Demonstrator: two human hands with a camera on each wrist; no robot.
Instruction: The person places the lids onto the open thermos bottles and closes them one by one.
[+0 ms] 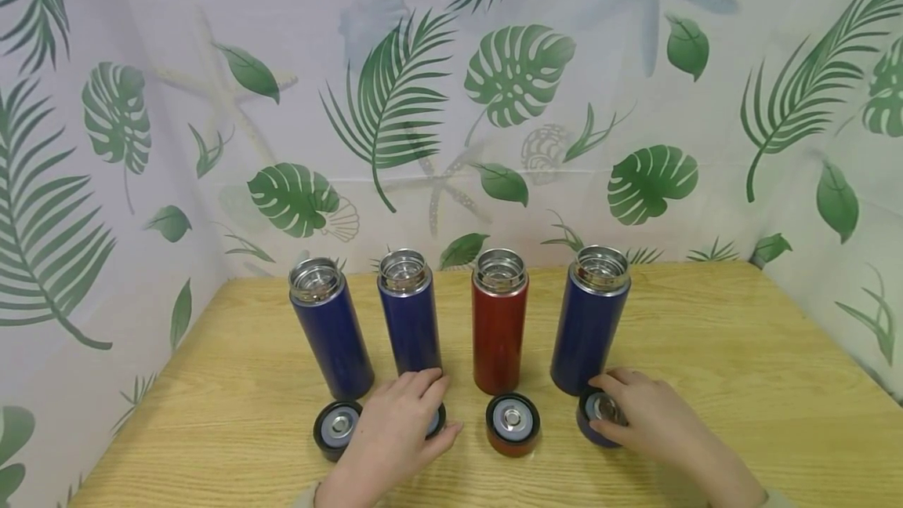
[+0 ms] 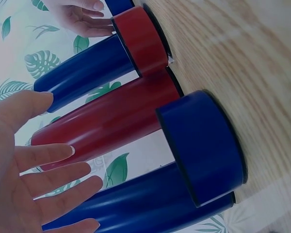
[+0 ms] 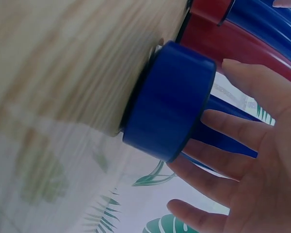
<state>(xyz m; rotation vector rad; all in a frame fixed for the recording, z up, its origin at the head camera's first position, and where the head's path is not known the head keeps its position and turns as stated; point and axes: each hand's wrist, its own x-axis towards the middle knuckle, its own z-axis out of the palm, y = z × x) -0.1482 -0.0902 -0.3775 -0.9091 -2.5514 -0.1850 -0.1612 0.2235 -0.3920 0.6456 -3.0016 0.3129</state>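
My left hand point(image 1: 398, 429) hovers over a blue bottle cap point(image 2: 203, 145), fingers spread and holding nothing. In the head view it hides most of that cap. My right hand point(image 1: 652, 422) is at the rightmost blue cap point(image 3: 169, 102), its thumb and fingers apart around the upper rim; whether they touch it I cannot tell. Between the hands lies a red cap point(image 1: 513, 423) with its inner side up. At the left, a dark cap point(image 1: 337, 428) sits partly behind my left wrist.
Behind the caps stand uncapped bottles in a row: a blue bottle point(image 1: 335, 339), a second blue bottle point(image 1: 411, 328), a red bottle point(image 1: 498, 335) and another blue bottle point(image 1: 589, 332). A leaf-patterned cloth point(image 1: 437, 139) hangs behind the wooden table point(image 1: 705, 335).
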